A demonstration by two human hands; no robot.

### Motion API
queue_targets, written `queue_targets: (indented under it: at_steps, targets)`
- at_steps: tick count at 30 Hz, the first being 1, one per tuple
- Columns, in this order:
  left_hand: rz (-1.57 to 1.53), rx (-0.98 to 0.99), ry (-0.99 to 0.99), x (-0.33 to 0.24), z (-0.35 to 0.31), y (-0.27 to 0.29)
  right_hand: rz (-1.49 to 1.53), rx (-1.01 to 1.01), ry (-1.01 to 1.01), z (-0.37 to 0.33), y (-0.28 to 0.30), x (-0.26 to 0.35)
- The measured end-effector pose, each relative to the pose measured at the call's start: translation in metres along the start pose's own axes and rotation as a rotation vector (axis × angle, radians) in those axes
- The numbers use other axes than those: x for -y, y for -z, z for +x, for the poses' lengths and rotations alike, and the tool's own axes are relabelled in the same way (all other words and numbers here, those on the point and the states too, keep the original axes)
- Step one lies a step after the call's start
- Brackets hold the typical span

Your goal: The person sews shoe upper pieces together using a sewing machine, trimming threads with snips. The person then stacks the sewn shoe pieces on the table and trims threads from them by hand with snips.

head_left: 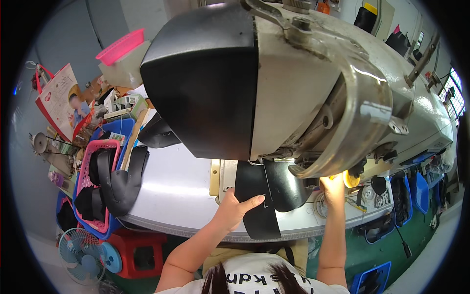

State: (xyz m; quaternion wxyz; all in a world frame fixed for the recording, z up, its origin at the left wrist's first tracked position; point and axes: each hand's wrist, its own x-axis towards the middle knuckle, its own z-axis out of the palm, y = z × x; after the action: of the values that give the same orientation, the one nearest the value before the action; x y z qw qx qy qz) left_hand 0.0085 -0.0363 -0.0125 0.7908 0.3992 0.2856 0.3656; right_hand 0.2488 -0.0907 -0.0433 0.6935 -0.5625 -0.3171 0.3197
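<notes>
A large sewing machine [302,93] fills the upper middle of the head view. Under its needle area lies a flat black leather-like piece [260,220], its near end hanging over the table's front edge. My left hand [236,208] grips this piece at its left side, thumb pressed on top near a small pale mark. A glossy, curved black panel [288,186] adjoins it on the right, along a seam line. My right hand [334,190] reaches up beside a lit yellow part on the machine's right; its fingers are mostly hidden by the machine.
The white table [166,181] curves around me. On the left, a pink basket [91,161] in a blue crate holds black parts, with a curved black piece [117,183] alongside. A fan [83,255] and red stool [134,255] stand below. Blue bins [418,191] are at right.
</notes>
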Motion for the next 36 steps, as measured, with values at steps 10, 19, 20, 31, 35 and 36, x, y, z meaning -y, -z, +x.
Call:
queue_targets:
  at_steps: [10,19,20,31,35,36]
  targets:
    - [0.057,0.023,0.059,-0.006,0.006,0.011,0.053,-0.031,-0.019,-0.008,0.001,0.007]
    - [0.170,0.022,0.014,-0.019,0.009,0.010,0.276,-0.036,-0.123,-0.013,-0.012,0.028]
    - [0.170,0.009,-0.024,-0.020,0.011,0.009,0.304,-0.021,-0.110,-0.013,-0.015,0.029]
    - [0.361,0.065,-0.096,-0.044,0.022,0.003,0.417,0.089,-0.086,0.005,0.000,0.005]
    - [0.423,0.057,-0.060,-0.047,0.024,0.004,0.565,0.044,-0.184,0.013,0.002,-0.003]
    - [0.438,0.054,-0.050,-0.048,0.025,0.005,0.584,0.047,-0.201,0.017,0.006,-0.010]
